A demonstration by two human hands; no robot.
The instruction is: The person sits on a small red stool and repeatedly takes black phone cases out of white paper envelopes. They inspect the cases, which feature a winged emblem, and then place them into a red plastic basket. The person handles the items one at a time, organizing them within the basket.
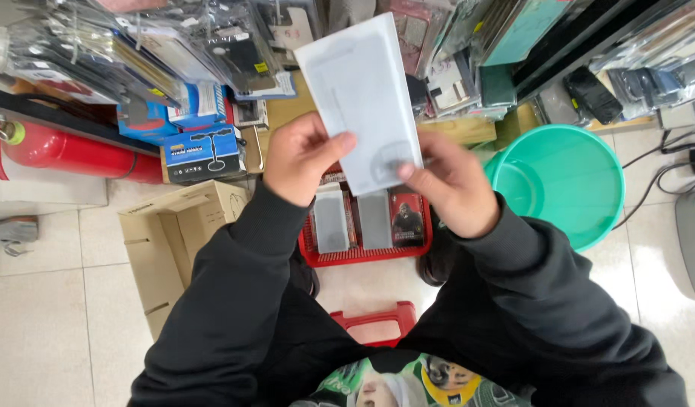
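Head view: two hands, left hand (302, 158) and right hand (453, 185), both pinch one white packet (362, 98).

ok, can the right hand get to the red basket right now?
Probably not at once: the right hand and left hand both hold the white packet. The red basket lies open just below.

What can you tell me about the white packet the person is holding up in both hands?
The white packet is a flat, long rectangle, seemingly a thin, slightly see-through sleeve, with a faint greyish shape showing through. It is held above a red basket, tilted with its top leaning left. The left hand pinches its lower left edge, thumb on the front; the right hand grips its lower right corner. Nothing else touches it.
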